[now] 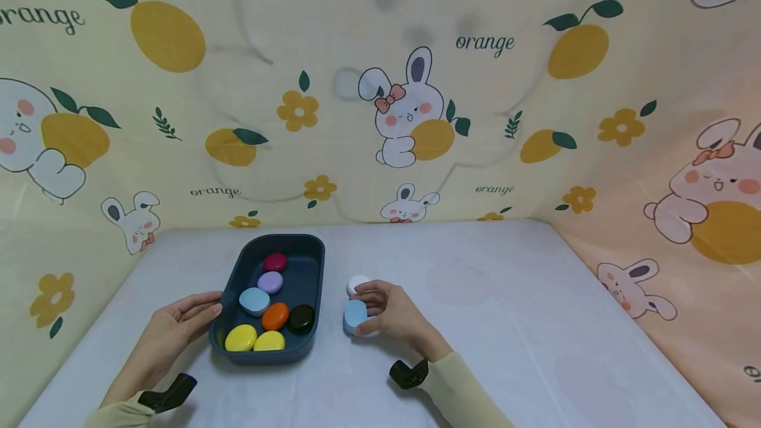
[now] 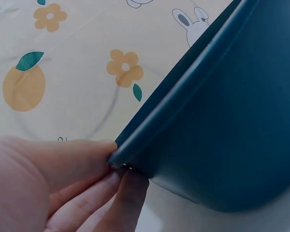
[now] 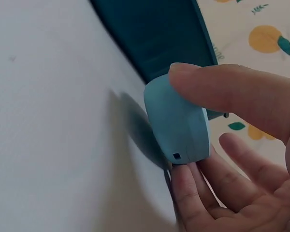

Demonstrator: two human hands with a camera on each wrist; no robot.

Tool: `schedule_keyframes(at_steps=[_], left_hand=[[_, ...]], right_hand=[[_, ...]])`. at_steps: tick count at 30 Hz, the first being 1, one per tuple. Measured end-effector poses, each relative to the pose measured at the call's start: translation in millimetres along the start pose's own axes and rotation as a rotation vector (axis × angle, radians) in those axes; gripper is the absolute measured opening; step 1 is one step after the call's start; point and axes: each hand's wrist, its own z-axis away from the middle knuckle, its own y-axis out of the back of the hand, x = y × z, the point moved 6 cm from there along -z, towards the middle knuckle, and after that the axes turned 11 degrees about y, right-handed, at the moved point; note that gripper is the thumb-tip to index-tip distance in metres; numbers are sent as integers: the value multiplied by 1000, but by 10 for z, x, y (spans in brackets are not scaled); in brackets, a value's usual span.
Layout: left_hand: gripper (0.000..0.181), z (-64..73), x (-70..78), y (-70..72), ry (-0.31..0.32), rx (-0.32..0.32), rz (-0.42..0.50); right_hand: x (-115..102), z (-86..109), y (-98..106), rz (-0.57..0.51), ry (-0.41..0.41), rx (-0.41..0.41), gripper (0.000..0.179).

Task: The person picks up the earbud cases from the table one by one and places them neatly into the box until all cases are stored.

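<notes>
My right hand [image 1: 395, 312] pinches a light blue rounded, pebble-like piece [image 1: 355, 316] just right of the tray. In the right wrist view, the thumb presses one face of this piece [image 3: 176, 116], fingertips sit at its lower edge, and a small dark square hole shows in its side. A white round piece [image 1: 357, 284] lies just beyond, partly hidden by the fingers. My left hand [image 1: 172, 329] grips the left side of the dark blue tray [image 1: 309, 256]. In the left wrist view its thumb lies on the tray's rim [image 2: 183, 99], with fingers underneath.
Inside the tray lie a red piece [image 1: 275, 262], a lilac piece [image 1: 270, 282], a light blue piece [image 1: 254, 301], an orange piece [image 1: 275, 316], a black piece [image 1: 301, 318] and two yellow pieces [image 1: 240, 338]. A printed curtain [image 1: 333, 32] hangs behind the white table [image 1: 505, 322].
</notes>
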Motion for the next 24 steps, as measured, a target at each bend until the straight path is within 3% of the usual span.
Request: schedule_keyframes(at_steps=[7,17,24], left_hand=[[62,8,-7,-6,1,9,3],[63,3,-18,-15,-3,-1,15],[64,-7,18,-9,-25,1,-22]], right_hand=[[-34,5,18,-69,7,31,63],[-56,6,40,-79,19,82,56],[-360,-66,-104,-157,64,83,50]])
